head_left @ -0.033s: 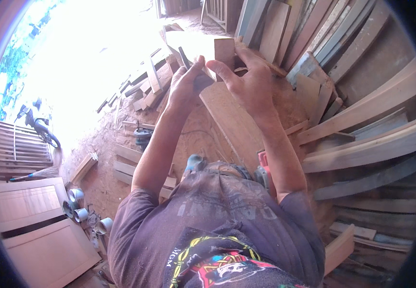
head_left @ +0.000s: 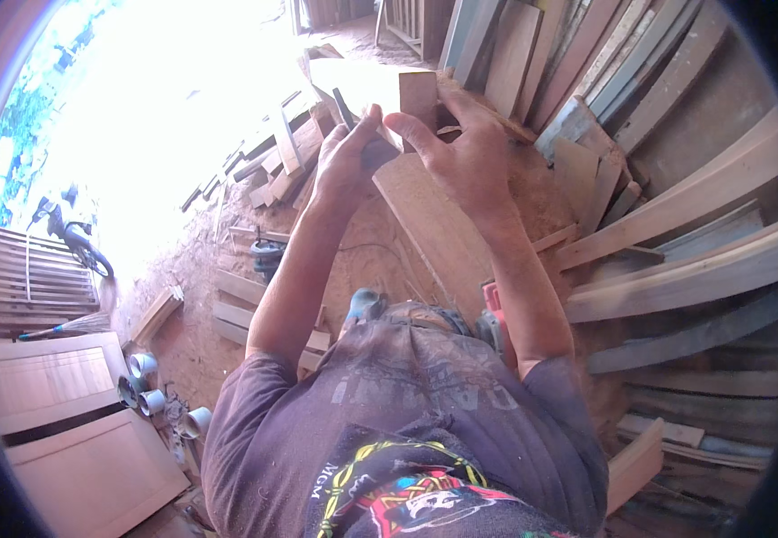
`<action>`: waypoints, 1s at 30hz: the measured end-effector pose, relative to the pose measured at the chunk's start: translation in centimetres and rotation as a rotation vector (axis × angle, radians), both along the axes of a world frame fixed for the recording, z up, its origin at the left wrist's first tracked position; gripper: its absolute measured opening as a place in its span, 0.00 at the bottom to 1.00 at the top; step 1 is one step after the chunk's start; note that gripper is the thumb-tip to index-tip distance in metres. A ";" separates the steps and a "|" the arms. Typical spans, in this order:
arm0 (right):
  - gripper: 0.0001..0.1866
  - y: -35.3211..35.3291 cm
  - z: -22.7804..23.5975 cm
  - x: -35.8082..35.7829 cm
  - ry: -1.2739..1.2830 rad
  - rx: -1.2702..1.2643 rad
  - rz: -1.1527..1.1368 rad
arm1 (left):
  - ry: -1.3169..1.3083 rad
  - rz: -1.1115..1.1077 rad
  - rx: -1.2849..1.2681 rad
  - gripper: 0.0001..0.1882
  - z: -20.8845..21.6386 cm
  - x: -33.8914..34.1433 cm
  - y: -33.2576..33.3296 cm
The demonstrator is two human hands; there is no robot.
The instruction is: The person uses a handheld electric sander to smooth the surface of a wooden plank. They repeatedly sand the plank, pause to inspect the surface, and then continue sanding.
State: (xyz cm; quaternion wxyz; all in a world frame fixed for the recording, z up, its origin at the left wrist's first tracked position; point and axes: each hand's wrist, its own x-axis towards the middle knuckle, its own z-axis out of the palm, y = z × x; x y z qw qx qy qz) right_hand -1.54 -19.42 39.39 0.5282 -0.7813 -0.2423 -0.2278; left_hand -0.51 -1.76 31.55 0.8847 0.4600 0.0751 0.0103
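A thick wooden beam (head_left: 418, 97) is in front of me, its squared end toward me and its top washed out by light. My right hand (head_left: 468, 148) grips the beam's right side, fingers around the far side and thumb stretched toward its near end. At the left of that end, my left hand (head_left: 346, 161) is closed with its thumb up. A dark, narrow strip (head_left: 343, 106) sticks up from its fingers; its kind cannot be made out. The two thumb tips almost meet. Below the hands, a wide wooden board (head_left: 434, 224) slants toward my body.
Planks (head_left: 514, 54) lean at the upper right, and long curved boards (head_left: 694, 269) are stacked at right. Offcuts (head_left: 286, 148) lie beyond my left arm. A red power tool (head_left: 494, 314) sits by my right forearm. Panel doors (head_left: 93, 466) and several pots (head_left: 151, 401) are at lower left.
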 end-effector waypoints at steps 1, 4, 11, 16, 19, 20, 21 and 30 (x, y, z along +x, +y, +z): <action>0.27 0.1 0.0 -0.1 -0.030 0.018 0.000 | -0.014 -0.016 -0.015 0.21 -0.3 0.0 0.1; 0.31 0.2 0.3 -0.6 0.051 -0.042 -0.005 | -0.038 -0.030 -0.015 0.18 -0.8 -0.2 0.8; 0.32 0.9 -0.3 0.4 0.006 -0.036 -0.001 | -0.080 0.001 0.109 0.11 0.6 -0.2 1.1; 0.32 1.1 -0.8 0.8 0.006 -0.043 -0.004 | -0.064 0.003 -0.074 0.10 0.1 0.1 1.2; 0.31 1.4 -1.0 0.7 0.015 -0.074 -0.054 | -0.092 0.012 0.098 0.11 0.0 -0.1 1.4; 0.31 1.4 -1.0 0.6 0.017 -0.069 -0.045 | -0.094 0.008 0.093 0.11 0.2 -0.3 1.2; 0.31 1.4 -1.0 0.6 0.019 -0.065 -0.036 | -0.095 0.003 0.088 0.12 0.6 -0.7 1.1; 0.33 1.6 -1.5 0.6 -0.036 -0.100 -0.044 | -0.068 -0.020 -0.076 0.14 0.0 -0.7 1.6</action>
